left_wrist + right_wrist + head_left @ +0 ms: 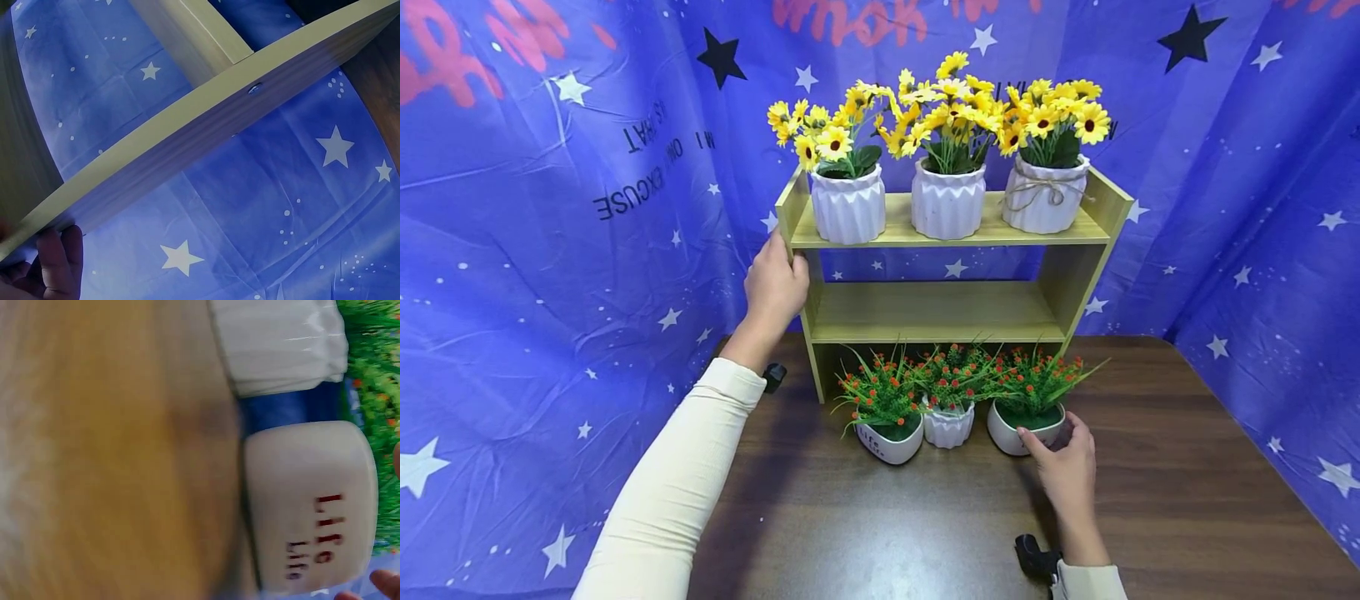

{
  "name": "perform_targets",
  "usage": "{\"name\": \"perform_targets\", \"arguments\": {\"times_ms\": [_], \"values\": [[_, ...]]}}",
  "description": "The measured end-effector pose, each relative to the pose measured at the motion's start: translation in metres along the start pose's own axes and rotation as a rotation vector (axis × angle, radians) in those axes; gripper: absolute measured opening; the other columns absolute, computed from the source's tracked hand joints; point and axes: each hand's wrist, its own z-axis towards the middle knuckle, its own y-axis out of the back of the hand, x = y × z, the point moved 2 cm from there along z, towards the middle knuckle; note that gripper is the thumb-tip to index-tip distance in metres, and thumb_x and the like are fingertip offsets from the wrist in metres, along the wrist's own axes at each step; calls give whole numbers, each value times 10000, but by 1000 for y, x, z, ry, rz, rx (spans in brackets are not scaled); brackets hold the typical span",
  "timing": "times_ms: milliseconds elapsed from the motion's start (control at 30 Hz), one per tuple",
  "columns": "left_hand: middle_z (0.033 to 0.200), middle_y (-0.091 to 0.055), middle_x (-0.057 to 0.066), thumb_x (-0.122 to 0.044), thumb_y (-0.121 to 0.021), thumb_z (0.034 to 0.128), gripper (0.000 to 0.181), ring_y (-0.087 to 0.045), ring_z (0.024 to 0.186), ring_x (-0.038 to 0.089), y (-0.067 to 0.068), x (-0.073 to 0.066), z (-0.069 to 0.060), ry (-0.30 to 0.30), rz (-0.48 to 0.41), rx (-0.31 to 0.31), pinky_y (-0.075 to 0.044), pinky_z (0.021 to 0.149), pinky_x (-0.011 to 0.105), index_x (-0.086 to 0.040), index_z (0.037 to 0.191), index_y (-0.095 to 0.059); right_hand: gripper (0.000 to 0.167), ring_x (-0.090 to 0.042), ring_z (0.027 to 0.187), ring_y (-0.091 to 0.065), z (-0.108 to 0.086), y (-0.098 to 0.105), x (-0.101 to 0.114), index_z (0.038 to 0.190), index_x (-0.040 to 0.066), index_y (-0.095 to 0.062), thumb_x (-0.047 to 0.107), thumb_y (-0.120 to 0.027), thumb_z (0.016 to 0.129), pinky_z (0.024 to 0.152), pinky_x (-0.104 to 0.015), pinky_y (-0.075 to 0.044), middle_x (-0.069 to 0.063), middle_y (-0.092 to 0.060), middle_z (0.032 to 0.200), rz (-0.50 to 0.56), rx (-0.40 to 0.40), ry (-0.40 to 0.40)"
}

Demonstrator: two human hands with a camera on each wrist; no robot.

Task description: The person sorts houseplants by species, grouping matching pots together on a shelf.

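Comprises an upright wood-grain shelf (932, 310) and, before its right end, a white "Life" pot (1007, 438) of red-flowered greenery (1032, 385).

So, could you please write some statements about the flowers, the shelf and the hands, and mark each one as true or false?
1. Three pots of yellow flowers stand on the top board. True.
2. The left hand holds a pot. False: it holds the left side of the shelf.
3. The right hand is at the right pot of red flowers. True.
4. The string bow is on the left yellow-flower pot. False: it is on the right one.
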Motion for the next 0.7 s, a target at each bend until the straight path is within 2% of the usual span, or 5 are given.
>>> {"name": "perform_targets", "arguments": {"times_ms": [133,400,700], "values": [[1140,-582,146,-217,-436,897,416,-573,979,427,0,0,0,4,3,-5,-420,734,570,-109,1299,-448,931,-431,1218,-337,3,-9,-7,1358,-88,-277,315,-796,698,975,-533,-267,-319,-363,1295,-11,49,-31],[1084,-594,163,-192,-450,877,431,-576,947,437,-1,-1,-1,-12,-4,-8,-415,722,563,-87,1294,-459,1032,-432,1245,-316,6,-18,-13,1416,-52,-173,258,-817,673,990,-540,-252,-314,-318,1348,17,61,-53],[1094,-590,170,-187,-450,871,433,-570,953,444,0,0,0,-11,-2,-23,-411,721,570,-95,1295,-460,1127,-421,1287,-275,8,-27,-14,1449,-19,-57,298,-815,677,1017,-532,-227,-309,-254,1405,52,99,-74]]}}
